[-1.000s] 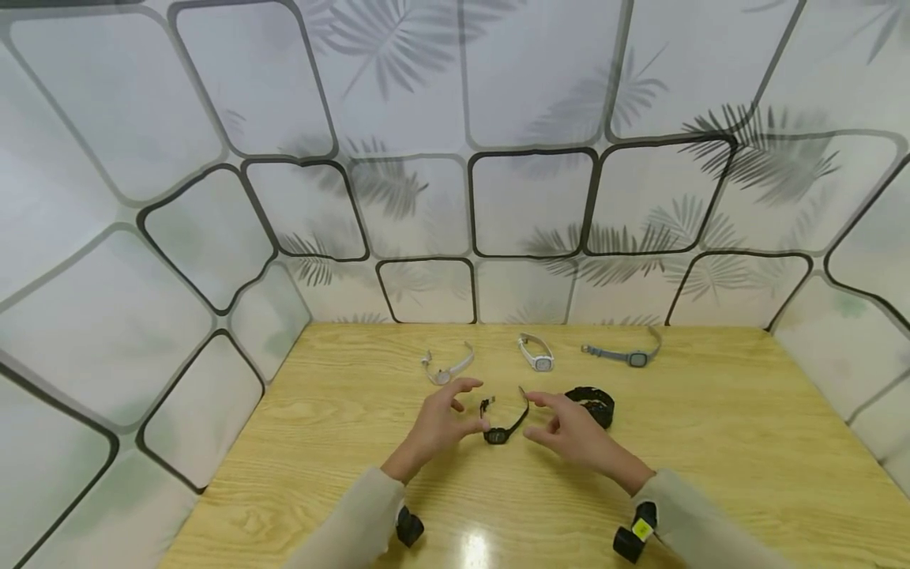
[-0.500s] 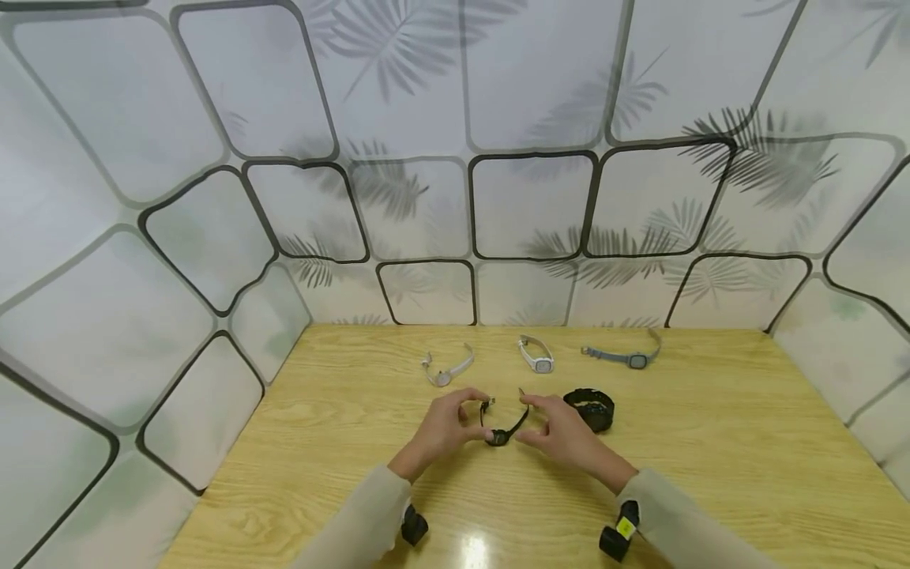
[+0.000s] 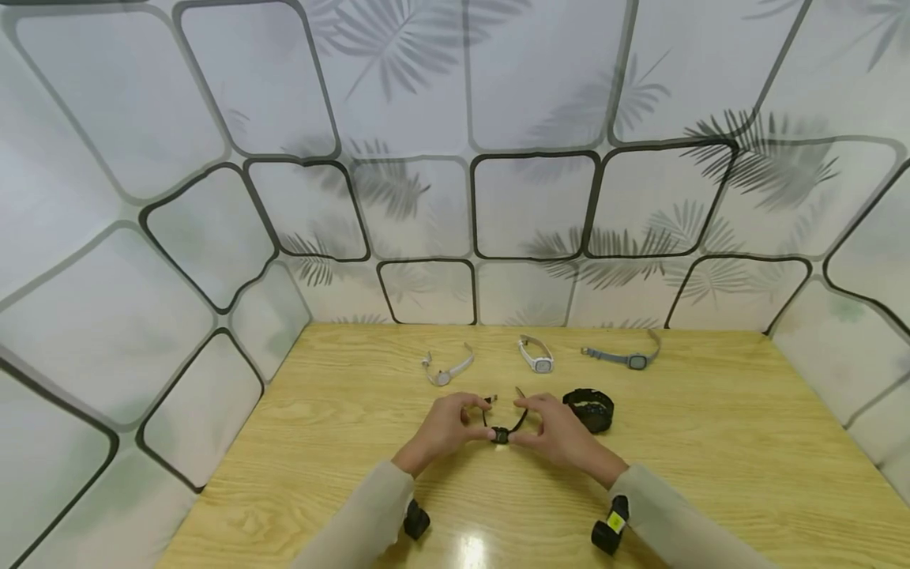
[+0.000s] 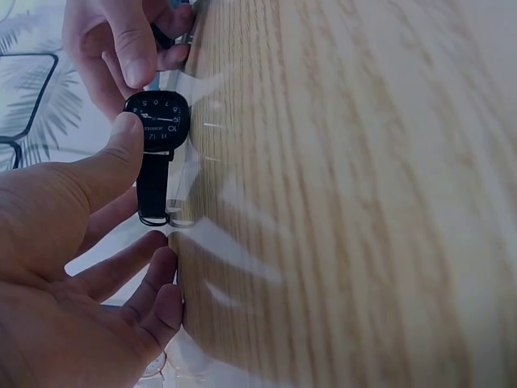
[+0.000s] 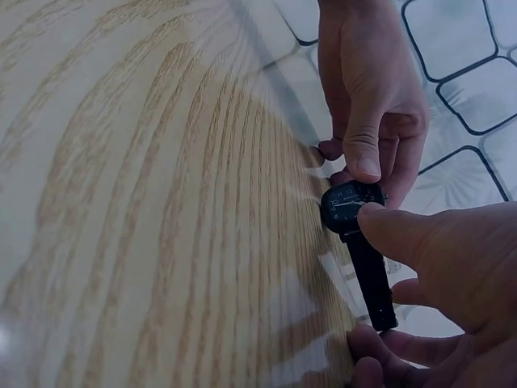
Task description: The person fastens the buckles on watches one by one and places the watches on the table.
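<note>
Black wristwatch [image 3: 501,436] between them, your left hand [image 3: 442,427] and right hand [image 3: 564,435] face each other, thumb and fingers narrowed onto its two sides. Your left thumb [image 4: 115,153] presses one edge of the case and your right thumb [image 5: 397,230] the opposite edge, with your index fingers out by the strap ends in the head view. Your left hand has the buckle end of the strap, your right hand the plain end. The strap is unfastened and bowed into a U, both ends pointing away from you, while the rounded-square dial [image 4: 166,129] with its pale numerals is turned up toward you. You cannot tell from these views whether the case touches the wood-grain table [image 3: 711,450] or is just off it.

Just beyond your right hand sits a bulky black wristwatch [image 3: 599,417], its strap curved round into a loop. Farther back, from left to right, lie a pale round-faced wristwatch [image 3: 443,378], a white wristwatch [image 3: 543,366] and a blue-grey wristwatch [image 3: 637,361], well apart from one another. Behind them rises a white wall covering [image 3: 533,205] printed with rounded outlines and grey leaves.
</note>
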{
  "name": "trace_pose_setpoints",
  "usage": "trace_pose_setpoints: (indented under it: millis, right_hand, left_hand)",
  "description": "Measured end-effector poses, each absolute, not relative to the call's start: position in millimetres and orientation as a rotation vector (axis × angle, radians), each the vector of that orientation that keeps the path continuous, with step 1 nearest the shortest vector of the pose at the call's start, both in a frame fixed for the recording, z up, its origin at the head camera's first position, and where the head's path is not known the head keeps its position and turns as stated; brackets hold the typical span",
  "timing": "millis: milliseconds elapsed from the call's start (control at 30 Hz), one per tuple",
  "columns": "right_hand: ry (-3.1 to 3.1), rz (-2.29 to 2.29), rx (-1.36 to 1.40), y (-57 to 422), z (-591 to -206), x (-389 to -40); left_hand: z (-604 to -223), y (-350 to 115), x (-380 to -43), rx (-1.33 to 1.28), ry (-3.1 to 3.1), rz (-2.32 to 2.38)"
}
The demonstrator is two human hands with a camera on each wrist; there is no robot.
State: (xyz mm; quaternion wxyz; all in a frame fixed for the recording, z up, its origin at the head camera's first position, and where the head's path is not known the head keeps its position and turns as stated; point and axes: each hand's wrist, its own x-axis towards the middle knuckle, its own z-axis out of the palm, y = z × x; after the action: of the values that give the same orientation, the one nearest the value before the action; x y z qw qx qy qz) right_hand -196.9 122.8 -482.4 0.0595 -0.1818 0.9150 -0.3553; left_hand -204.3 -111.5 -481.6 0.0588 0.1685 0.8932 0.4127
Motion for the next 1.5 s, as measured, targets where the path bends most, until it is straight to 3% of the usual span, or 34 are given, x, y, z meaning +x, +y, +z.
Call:
trace_pose_setpoints:
  millis: [1500]
  right_hand:
    - [2.828,-1.106,-0.646,128.4,-486.1,-202.8]
  left_hand:
    - [-484.5,-112.3,-213.2,0.658,2.804,1.188]
